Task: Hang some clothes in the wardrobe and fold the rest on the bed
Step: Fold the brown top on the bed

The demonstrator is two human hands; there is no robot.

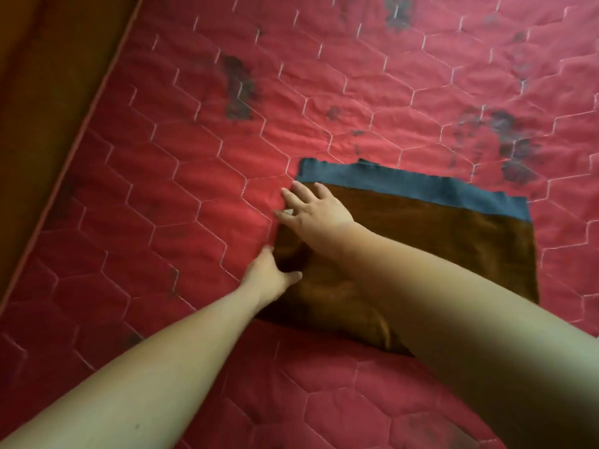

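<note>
A folded brown garment (pixel 437 251) lies flat on the red quilted mattress (pixel 194 157). A blue-grey garment (pixel 405 184) lies under it, with a strip showing along the far edge. My right hand (pixel 314 210) rests flat on the brown garment's far left corner, fingers spread and straight. My left hand (pixel 269 273) touches the left edge of the brown garment, thumb lying on the cloth and fingers along the edge. Neither hand plainly grips the cloth. My right forearm crosses over the near part of the garment.
The mattress has white hexagon stitching and dark stains (pixel 240 89) toward the far side. A wooden bed frame (pixel 39 108) runs along the left edge.
</note>
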